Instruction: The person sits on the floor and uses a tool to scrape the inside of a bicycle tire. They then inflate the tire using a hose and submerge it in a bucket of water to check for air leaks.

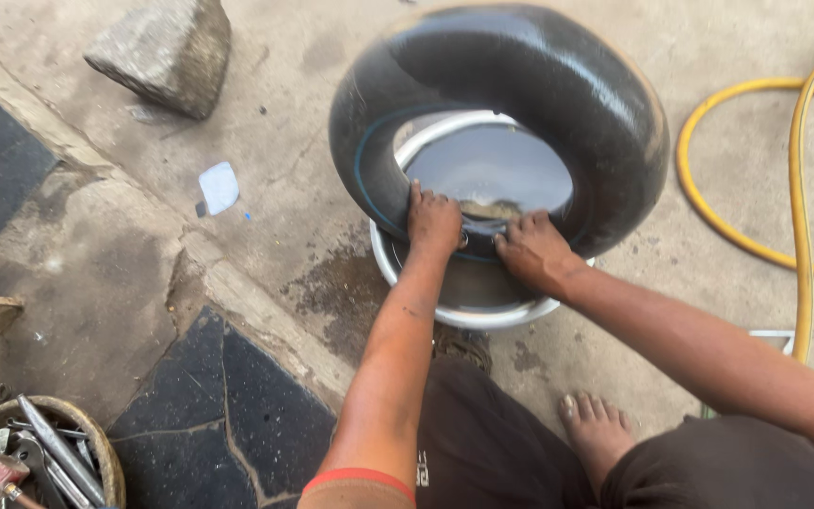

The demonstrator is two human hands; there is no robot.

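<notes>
A black inflated inner tube (pixel 558 85) stands tilted in a shiny metal basin (pixel 482 316) holding water on the concrete ground. My left hand (pixel 432 220) presses on the tube's lower near part, fingers closed around the rubber. My right hand (pixel 531 251) grips the same lower part just to the right, fingers curled over the tube's inner edge. Both hands almost touch. Murky water (pixel 492 170) shows through the tube's hole.
A yellow hose (pixel 798 188) loops on the ground at right. A grey stone block (pixel 167 52) lies at top left. A woven basket with metal tools (pixel 44 452) sits at bottom left. My bare foot (pixel 595 429) rests near the basin. A wet patch (pixel 341 283) spreads beside the basin.
</notes>
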